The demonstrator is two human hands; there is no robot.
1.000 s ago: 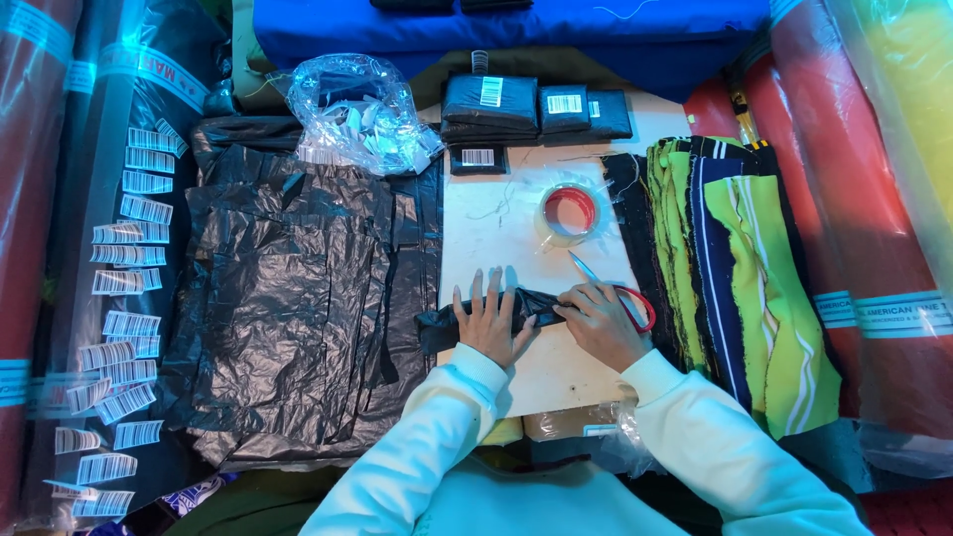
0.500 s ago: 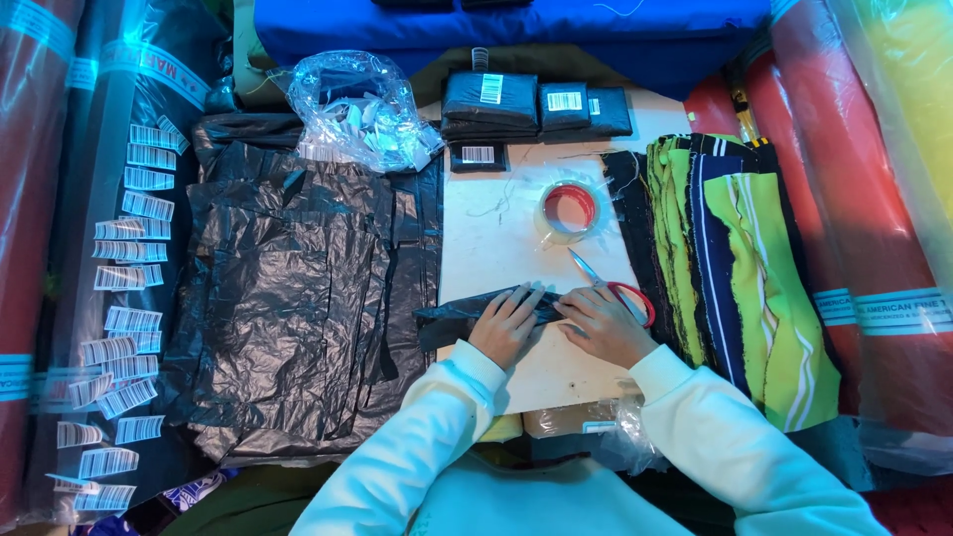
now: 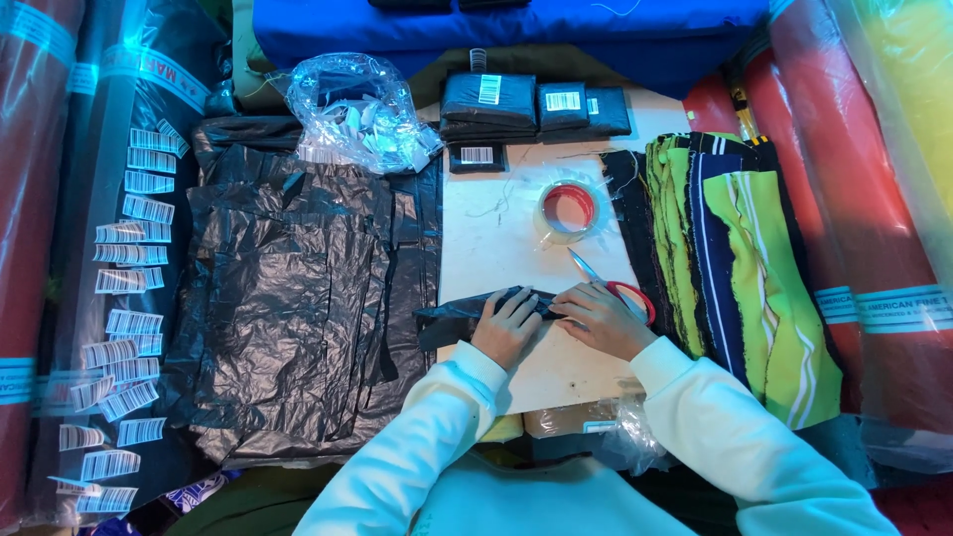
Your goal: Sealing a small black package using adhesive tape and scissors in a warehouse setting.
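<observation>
White table [image 3: 496, 238]: tape roll [image 3: 568, 210], scissors [image 3: 615, 288] beside hands [image 3: 556, 323].

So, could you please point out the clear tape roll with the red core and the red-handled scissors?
Clear tape roll with red core [image 3: 548, 225], head view, on its clear left rim.
Red-handled scissors [image 3: 586, 268], head view, on the metal blades.

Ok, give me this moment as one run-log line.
left hand: flat on black packet | right hand: on packet end, over scissors | tape roll: on board beyond | black bags: left
</observation>
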